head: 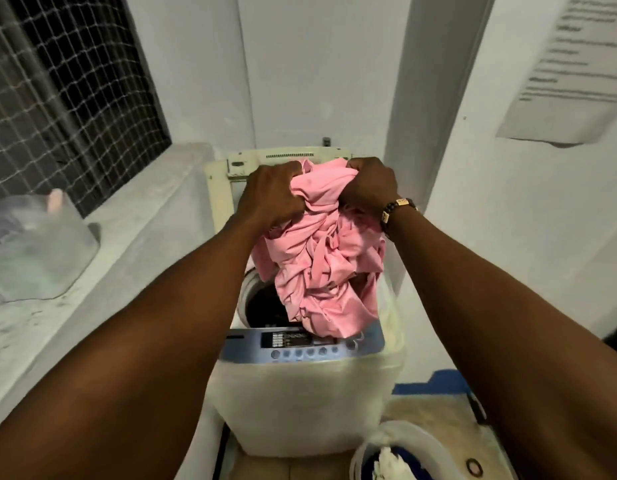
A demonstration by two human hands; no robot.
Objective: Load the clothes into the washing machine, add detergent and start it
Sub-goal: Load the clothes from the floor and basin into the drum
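In the head view, you are on the loading step. Your left hand (pixel 272 195) and right hand (pixel 367 187) are both fisted around the top of a bunched pink garment (pixel 326 258) at frame centre, which hangs over the open drum of the washing machine (pixel 300 393) — its lower folds drape onto the control panel (pixel 300 344). Next, I judge, lower it into the drum and let go; detergent and starting come later.
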